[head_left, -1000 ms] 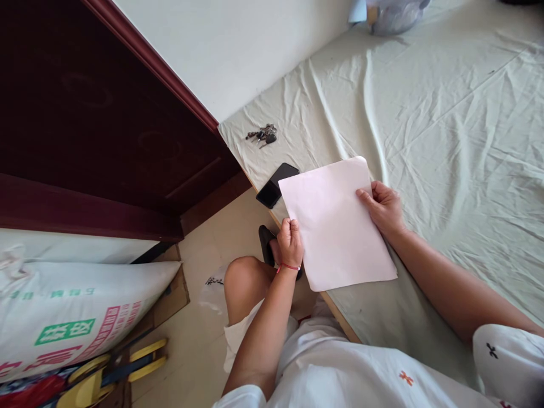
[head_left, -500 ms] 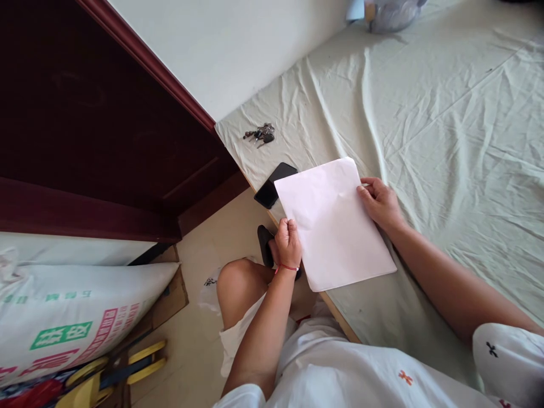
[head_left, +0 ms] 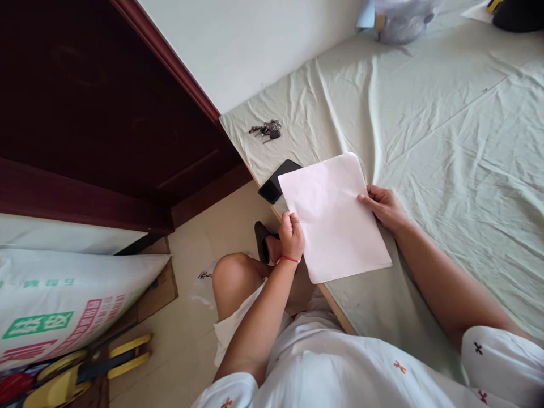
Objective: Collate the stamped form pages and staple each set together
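Observation:
A stack of white paper (head_left: 340, 226), its sheets lined up closely, is held between my two hands above the edge of a cloth-covered surface. My left hand (head_left: 292, 235) is closed on the paper's left edge, thumb on top, with a red string at the wrist. On the opposite edge, my right hand (head_left: 386, 207) grips the sheets, its thumb lying on the upper face and its fingers partly hidden beneath. Just past the far left corner lies a black phone (head_left: 278, 180), partly covered by the paper.
Keys (head_left: 267, 130) lie near the wall on the wrinkled pale green cloth (head_left: 442, 164). A clear plastic bag (head_left: 402, 22) and a black item (head_left: 519, 16) sit at the back. Lower left are a printed white sack (head_left: 72, 294) and a yellow-handled object (head_left: 127, 354) on the floor.
My right thumb has slid further onto the paper's upper face, and the right edge sits deeper in that hand. The left hand keeps its hold. The view has shifted slightly.

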Demonstrator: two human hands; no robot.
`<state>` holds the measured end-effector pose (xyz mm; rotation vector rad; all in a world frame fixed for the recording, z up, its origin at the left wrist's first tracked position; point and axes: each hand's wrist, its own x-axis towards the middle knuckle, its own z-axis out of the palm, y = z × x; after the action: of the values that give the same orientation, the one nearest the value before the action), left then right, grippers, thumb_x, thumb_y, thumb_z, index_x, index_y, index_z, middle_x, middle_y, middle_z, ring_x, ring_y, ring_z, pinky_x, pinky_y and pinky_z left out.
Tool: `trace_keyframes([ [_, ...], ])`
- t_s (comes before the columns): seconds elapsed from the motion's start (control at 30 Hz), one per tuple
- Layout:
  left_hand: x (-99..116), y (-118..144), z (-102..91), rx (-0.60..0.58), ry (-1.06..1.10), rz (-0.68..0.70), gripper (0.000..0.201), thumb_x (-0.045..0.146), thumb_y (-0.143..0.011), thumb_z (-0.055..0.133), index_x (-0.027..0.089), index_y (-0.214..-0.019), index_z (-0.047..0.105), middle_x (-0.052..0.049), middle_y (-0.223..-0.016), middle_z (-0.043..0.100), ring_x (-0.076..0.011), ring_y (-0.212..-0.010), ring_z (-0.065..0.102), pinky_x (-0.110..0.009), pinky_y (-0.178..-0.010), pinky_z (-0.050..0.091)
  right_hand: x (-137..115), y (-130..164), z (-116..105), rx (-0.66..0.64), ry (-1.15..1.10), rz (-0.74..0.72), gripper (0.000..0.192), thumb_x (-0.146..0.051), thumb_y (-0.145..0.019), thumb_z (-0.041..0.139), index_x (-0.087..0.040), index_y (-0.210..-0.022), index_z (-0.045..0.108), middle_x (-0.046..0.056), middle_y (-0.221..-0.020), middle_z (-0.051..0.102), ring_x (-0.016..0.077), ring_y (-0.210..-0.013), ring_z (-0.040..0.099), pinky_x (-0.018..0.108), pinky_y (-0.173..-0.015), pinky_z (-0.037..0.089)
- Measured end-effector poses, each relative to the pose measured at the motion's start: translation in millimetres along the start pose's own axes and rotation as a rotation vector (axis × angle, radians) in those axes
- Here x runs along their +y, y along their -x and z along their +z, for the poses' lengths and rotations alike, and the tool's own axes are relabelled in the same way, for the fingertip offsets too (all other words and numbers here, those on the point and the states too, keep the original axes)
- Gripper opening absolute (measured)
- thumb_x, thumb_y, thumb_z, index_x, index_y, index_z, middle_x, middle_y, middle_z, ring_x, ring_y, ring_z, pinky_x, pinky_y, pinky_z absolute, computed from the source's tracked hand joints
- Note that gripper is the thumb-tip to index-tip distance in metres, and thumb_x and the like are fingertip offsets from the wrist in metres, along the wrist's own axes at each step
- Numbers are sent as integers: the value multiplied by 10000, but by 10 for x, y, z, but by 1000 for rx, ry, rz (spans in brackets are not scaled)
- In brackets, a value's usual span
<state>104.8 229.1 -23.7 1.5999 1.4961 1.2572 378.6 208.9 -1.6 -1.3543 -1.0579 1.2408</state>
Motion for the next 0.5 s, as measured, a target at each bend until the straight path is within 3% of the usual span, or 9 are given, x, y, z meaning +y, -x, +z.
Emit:
trace_keyframes([
  [0.13,-7,-49,3,0,48,-10,471,661,-979,423,233,-789,475,31,-651,464,-150,-609,421,-301,-623,308,-116,-15,-62,-156,-19,92,487,-516,-686,878,-198,-1032,748,48,-957,776,217,-771,734,309,-648,599],
  [0.23,-45,-87,12,20,133,-48,540,750,-920,453,232,-771,476,30,-663,467,-149,-627,442,-296,-634,344,-189,-13,-66,-258,53,182,442,-432,-622,929,-189,-959,778,60,-955,790,231,-797,749,331,-700,626],
  [0.37,-10,-119,14,-56,441,-108,533,757,-859,569,226,-888,546,-8,-814,601,-162,-799,600,-288,-770,484,-311,59,51,-153,-13,199,392,-441,-600,926,-175,-844,772,77,-885,786,230,-729,745,359,-682,633],
  [0.5,217,-164,-44,-238,688,-154,521,677,-807,709,217,-1042,643,-85,-1014,708,-231,-1079,670,-382,-962,537,-573,159,201,-6,-102,-20,342,-454,-637,902,-202,-818,758,54,-855,763,226,-730,731,386,-691,626],
])
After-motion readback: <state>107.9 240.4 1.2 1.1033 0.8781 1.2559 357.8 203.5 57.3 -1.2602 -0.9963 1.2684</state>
